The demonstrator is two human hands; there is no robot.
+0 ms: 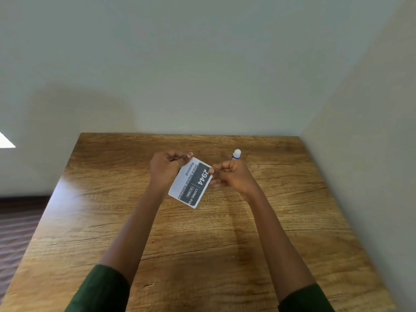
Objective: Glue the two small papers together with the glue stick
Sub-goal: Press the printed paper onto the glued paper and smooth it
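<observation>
Hands, left hand and right hand, pinch one printed paper; one glue stick upright behind.

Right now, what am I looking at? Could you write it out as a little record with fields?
setting: wooden table, seen from above
paper: printed slip reading "2944", held tilted above the table
left hand: pinches the paper's far corner
right hand: pinches the paper's right edge
glue stick: upright just beyond the right hand, white cap on, base hidden
second paper: cannot tell, as only one sheet shows
sleeves: dark green, pushed up the forearms
</observation>
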